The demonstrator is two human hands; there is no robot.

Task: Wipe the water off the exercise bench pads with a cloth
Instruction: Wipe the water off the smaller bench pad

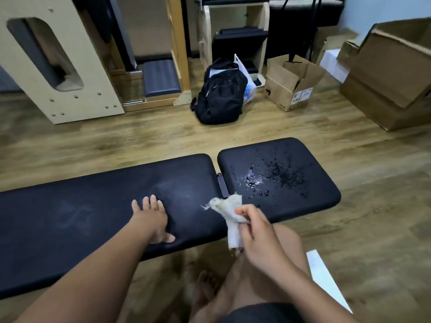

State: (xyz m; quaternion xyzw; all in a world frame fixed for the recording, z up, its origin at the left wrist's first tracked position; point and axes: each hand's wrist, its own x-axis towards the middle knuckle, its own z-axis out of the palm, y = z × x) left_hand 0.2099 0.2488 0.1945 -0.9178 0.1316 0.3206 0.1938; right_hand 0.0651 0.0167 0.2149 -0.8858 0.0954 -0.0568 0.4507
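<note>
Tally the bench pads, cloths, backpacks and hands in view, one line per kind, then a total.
Bench pads: 2, the long pad and the wet short pad
Cloths: 1, the cloth, gripped by the right hand
Backpacks: 1, the backpack on the floor
Hands: 2, the left hand and the right hand
Total: 6

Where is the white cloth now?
Head view, right of centre: the crumpled white cloth is pinched in the right hand above the near edge of the long black bench pad, beside the water-spotted shorter pad.
</note>
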